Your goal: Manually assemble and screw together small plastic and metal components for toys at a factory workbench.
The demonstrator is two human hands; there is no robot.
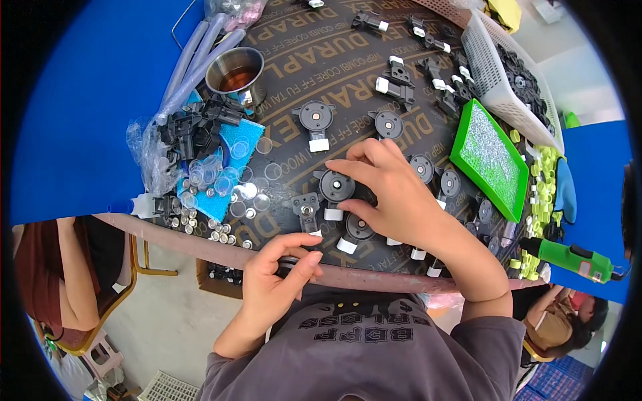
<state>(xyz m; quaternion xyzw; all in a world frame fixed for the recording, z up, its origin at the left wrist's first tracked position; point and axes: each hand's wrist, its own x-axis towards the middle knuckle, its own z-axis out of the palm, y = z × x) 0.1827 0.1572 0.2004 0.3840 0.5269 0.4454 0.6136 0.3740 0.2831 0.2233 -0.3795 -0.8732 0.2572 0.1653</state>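
Note:
My right hand [394, 190] reaches over the table, its index finger and thumb curled around the rim of a black round part [336, 186] with a white end piece. Below it at the table's edge, my left hand [277, 271] is closed, thumb near the index finger; a dark piece shows partly beneath its fingers, too hidden to name. A black bracket [307, 207] with a metal centre lies between the hands. Close to my right thumb sits another round part [360, 228]. More such parts [315, 117] stand in rows beyond and beside the hand.
At left are a metal cup [235, 73] of brown liquid, clear discs [273, 172], small metal caps [221, 230] and a blue mat [242, 140]. To the right lie a green tray [491, 160], a white basket [511, 73], yellow-green rings [545, 180] and a green electric screwdriver [568, 259].

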